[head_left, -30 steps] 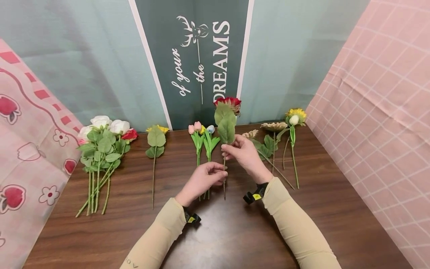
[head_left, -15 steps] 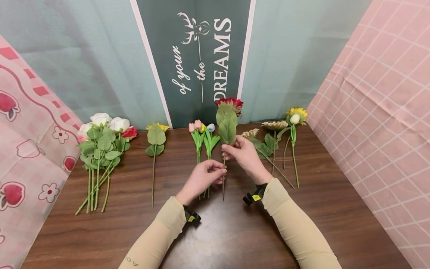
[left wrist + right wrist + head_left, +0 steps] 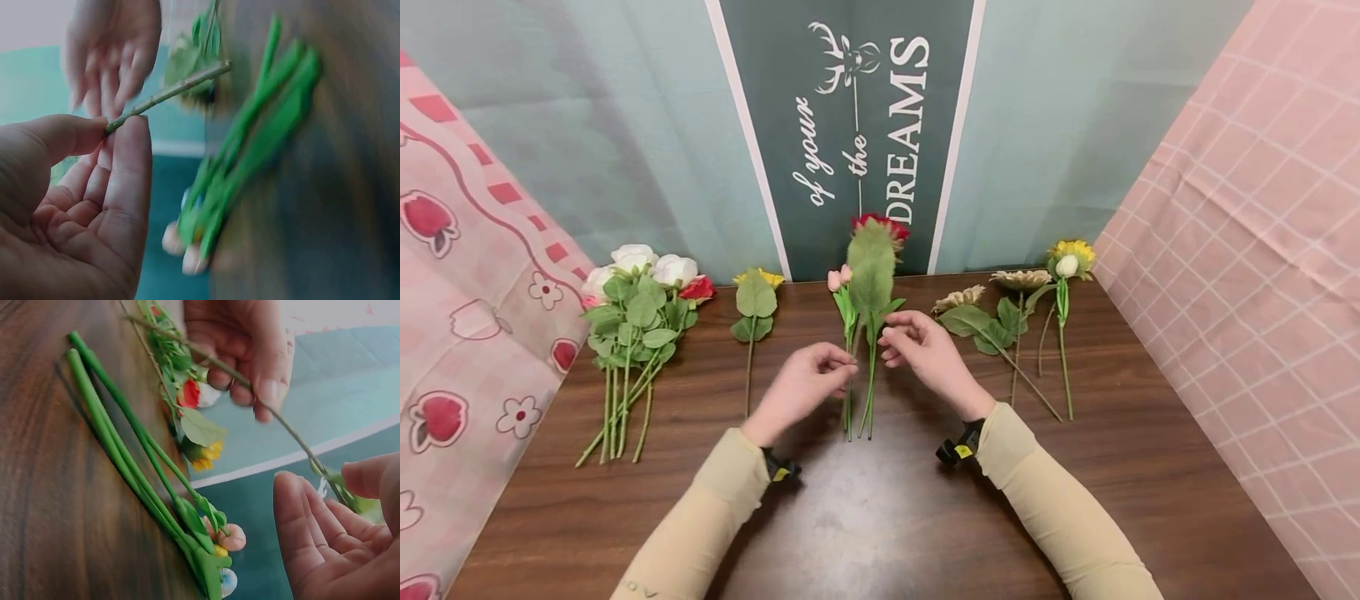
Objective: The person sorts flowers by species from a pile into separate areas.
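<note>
My left hand (image 3: 805, 379) pinches the lower stem (image 3: 169, 94) of a red artificial flower (image 3: 882, 223) between thumb and fingertips. The flower is held up, its large green leaves (image 3: 871, 267) facing me. My right hand (image 3: 928, 358) is just right of the stem; in the right wrist view its thumb and fingers are spread apart around the upper stem, near the leaves. Behind the held flower lie artificial tulips (image 3: 840, 277) with pink, yellow and blue heads and bright green stems (image 3: 134, 456). Its leaves hide some tulip heads in the head view.
White and red roses (image 3: 662, 271) lie in a bunch at the left of the wooden table (image 3: 865, 525). A single yellow flower (image 3: 757, 296) lies nearer. Beige flowers (image 3: 1021, 281), a yellow flower (image 3: 1071, 250) and a white tulip (image 3: 1066, 267) are at the right. Fabric hangings (image 3: 1037, 125) surround the table.
The red flower has moved left, now overlapping the tulips. My left hand moved left with the stem. My right hand, earlier pinching the stem under the leaves, has loosened off it.
</note>
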`<state>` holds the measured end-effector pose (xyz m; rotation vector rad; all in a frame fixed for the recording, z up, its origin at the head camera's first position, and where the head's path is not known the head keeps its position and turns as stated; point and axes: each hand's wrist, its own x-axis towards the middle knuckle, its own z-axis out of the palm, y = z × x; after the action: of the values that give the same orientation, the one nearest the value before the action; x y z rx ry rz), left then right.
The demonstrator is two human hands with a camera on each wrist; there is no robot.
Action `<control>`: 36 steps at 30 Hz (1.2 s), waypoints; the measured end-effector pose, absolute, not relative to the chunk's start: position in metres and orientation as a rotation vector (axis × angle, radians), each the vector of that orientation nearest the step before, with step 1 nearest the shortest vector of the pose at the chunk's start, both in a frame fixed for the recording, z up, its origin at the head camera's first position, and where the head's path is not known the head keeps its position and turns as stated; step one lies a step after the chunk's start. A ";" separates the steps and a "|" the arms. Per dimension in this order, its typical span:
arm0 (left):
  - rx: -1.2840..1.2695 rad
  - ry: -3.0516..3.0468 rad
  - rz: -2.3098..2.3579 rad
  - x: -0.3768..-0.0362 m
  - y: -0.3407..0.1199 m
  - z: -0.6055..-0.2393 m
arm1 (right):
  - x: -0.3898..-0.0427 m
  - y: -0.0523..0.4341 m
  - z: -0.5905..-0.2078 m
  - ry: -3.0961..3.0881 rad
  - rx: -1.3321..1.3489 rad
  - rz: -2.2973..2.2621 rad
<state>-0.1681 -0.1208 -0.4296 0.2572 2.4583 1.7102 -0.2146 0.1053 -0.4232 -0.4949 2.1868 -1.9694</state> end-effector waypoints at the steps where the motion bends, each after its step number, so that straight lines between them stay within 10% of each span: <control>1: 0.248 2.511 1.659 -0.167 -0.132 -0.426 | -0.213 0.104 -0.424 2.247 -0.527 -1.918; 12: 0.046 3.017 0.958 -0.160 -0.232 -0.426 | -0.200 0.083 -0.421 2.639 -0.827 -1.379; 36: 0.000 2.989 0.870 -0.157 -0.234 -0.447 | -0.198 0.100 -0.437 2.692 -0.918 -1.128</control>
<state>-0.1570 -0.2339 -0.4466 -0.0004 2.9886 0.8704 -0.1982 0.0998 -0.4368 -0.9184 2.6920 -1.1283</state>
